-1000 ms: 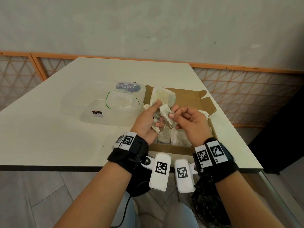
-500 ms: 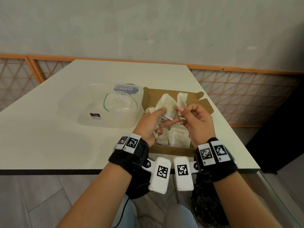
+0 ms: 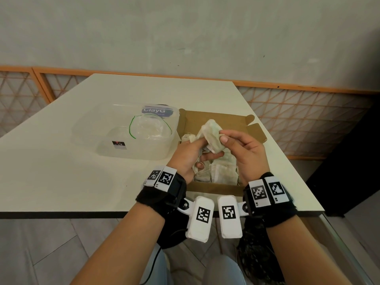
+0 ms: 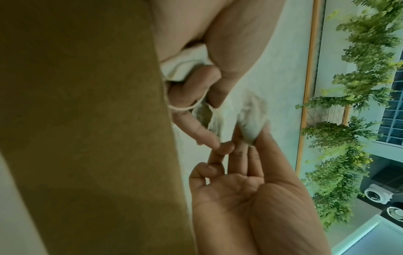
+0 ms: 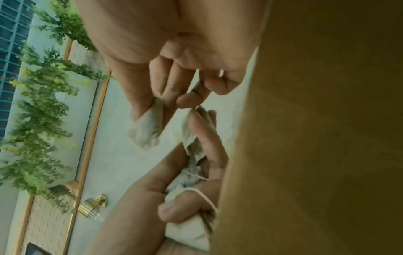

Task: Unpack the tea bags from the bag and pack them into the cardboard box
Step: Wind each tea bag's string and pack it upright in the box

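Observation:
An open brown cardboard box (image 3: pixel 216 118) lies on the white table, with several pale tea bags (image 3: pixel 223 174) in it. Above the box my left hand (image 3: pixel 205 149) grips a bunch of tea bags (image 4: pixel 183 69) with their strings looped over its fingers. My right hand (image 3: pixel 223 135) pinches a single tea bag (image 3: pixel 212 134) between thumb and fingers, just above the left hand's fingertips. The wrist views show the same pinch on the tea bag (image 5: pixel 148 131) and the box wall (image 4: pixel 87 120) close by. A crumpled clear plastic bag (image 3: pixel 150 128) with a green band lies to the left.
The plastic bag sits inside a clear plastic tub (image 3: pixel 123 150) just left of the box. The white table (image 3: pixel 51 171) ends at a dark front edge below my wrists. An orange-framed lattice railing (image 3: pixel 308 120) runs behind and to the right.
Both hands have moved farther over the box. My right hand has drawn one tea bag up out of the bunch that the left hand holds.

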Demonstrator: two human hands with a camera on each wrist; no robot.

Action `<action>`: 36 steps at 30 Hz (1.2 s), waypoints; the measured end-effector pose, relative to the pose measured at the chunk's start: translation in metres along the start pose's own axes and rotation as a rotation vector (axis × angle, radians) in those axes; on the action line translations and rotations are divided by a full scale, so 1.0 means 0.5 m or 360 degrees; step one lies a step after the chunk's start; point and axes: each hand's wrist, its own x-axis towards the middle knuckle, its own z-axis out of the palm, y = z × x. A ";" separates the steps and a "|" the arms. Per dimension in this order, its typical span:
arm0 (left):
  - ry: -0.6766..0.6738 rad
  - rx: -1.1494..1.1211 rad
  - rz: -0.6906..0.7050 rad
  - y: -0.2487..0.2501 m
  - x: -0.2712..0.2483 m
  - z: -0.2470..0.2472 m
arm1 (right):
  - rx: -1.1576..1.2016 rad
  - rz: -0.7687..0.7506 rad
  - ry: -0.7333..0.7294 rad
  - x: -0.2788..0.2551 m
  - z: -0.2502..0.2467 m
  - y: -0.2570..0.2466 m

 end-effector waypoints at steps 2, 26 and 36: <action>-0.0019 0.0029 -0.0010 0.002 -0.003 0.001 | -0.0040 -0.0003 0.0028 -0.001 -0.001 0.002; -0.0105 0.0019 0.0072 -0.006 0.002 -0.002 | 0.0084 0.0068 0.0421 0.015 -0.012 0.012; -0.0098 0.0002 0.0017 -0.007 0.009 -0.002 | 0.0391 0.0112 0.0285 0.001 -0.006 -0.014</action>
